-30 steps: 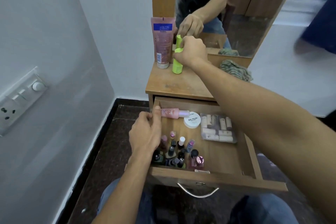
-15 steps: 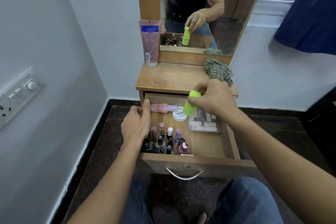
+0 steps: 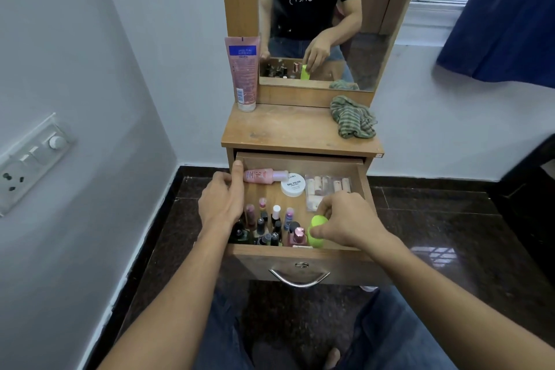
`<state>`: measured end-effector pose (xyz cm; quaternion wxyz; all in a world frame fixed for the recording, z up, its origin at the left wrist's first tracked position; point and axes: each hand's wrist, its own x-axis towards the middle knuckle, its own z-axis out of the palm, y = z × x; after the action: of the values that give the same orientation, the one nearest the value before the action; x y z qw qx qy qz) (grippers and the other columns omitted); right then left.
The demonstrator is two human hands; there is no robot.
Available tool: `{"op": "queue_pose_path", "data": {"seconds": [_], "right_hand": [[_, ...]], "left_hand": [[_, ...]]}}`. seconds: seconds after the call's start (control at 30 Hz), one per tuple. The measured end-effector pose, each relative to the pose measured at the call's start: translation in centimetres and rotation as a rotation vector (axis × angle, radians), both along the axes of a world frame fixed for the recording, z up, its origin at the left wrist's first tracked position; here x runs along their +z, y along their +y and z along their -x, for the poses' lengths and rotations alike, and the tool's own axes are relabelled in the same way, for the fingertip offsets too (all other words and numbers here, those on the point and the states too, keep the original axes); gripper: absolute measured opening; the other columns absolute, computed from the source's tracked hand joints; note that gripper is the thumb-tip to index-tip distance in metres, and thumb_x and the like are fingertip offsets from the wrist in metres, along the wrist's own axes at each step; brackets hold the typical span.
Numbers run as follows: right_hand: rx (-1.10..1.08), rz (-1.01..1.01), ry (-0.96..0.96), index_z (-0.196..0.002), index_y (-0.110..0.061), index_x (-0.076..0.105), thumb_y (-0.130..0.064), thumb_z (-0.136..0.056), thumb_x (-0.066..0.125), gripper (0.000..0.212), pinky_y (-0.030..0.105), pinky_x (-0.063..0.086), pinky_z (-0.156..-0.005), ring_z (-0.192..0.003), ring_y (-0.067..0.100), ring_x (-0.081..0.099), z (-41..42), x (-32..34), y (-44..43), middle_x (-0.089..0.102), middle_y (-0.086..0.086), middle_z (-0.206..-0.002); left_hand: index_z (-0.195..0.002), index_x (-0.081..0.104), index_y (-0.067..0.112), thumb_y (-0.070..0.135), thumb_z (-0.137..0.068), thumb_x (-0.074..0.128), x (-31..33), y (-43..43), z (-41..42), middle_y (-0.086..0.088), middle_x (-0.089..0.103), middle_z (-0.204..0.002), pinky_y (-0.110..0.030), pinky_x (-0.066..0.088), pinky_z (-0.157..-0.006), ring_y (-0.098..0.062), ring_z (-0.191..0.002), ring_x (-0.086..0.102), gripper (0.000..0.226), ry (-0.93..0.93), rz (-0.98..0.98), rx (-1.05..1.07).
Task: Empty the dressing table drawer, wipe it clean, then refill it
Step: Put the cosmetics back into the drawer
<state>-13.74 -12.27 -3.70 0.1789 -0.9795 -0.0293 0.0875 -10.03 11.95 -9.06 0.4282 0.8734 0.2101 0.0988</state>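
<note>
The wooden drawer (image 3: 365, 186) of the dressing table stands pulled open. My right hand (image 3: 348, 222) grips a lime-green bottle (image 3: 318, 230) upright at the drawer's front, beside several nail polish bottles (image 3: 270, 225). My left hand (image 3: 223, 204) rests on the drawer's left wall, thumb on its rim. At the back of the drawer lie a pink bottle (image 3: 264, 175), a white nail polish remover jar (image 3: 293, 185) and a clear packet of small tubes (image 3: 327, 189).
On the table top (image 3: 288, 132) a pink tube (image 3: 243, 72) stands at the back left and a striped green cloth (image 3: 353, 122) lies at the right. A mirror (image 3: 315, 18) rises behind. A wall with switches (image 3: 30, 159) is to the left. The floor is dark.
My right hand carried the green bottle from the table top down into the front of the drawer. My left hand stayed on the drawer's left side.
</note>
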Motion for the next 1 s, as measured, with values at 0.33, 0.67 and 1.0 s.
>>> {"op": "queue_pose_path", "data": {"seconds": [0.33,0.67,1.0], "right_hand": [[0.006,0.099,0.058,-0.082,-0.019,0.071,-0.045,-0.059,0.083,0.037,0.032,0.054,-0.066,-0.082,0.020,0.063,0.3,-0.6,0.8,0.069,0.001,-0.086],[0.048,0.108,0.204,-0.093,-0.028,0.069,-0.052,-0.057,0.091,0.048,0.029,0.056,-0.062,-0.071,0.012,0.067,-0.7,0.8,-0.1,0.068,-0.009,-0.091],[0.037,-0.265,-0.147,-0.121,-0.024,0.069,-0.046,-0.079,0.080,0.049,0.026,0.049,-0.078,-0.096,0.010,0.065,-10.7,7.3,4.1,0.070,-0.009,-0.106]], "left_hand": [[-0.106,0.060,0.024,0.081,-0.091,0.018,-0.2,0.0,0.1,0.004,0.063,-0.092,-0.037,0.039,-0.077,-0.021,-0.088,0.056,0.072,-0.007,-0.033,0.005],[-0.113,0.062,0.022,0.080,-0.093,0.019,0.3,-0.2,0.1,0.001,0.066,-0.098,-0.037,0.041,-0.076,-0.020,-0.089,0.058,0.075,-0.004,-0.040,-0.014],[-0.105,0.059,0.027,0.077,-0.095,0.027,0.2,-0.2,0.0,0.006,0.066,-0.096,-0.033,0.041,-0.072,-0.015,-0.085,0.060,0.061,-0.002,-0.075,-0.018]]}}
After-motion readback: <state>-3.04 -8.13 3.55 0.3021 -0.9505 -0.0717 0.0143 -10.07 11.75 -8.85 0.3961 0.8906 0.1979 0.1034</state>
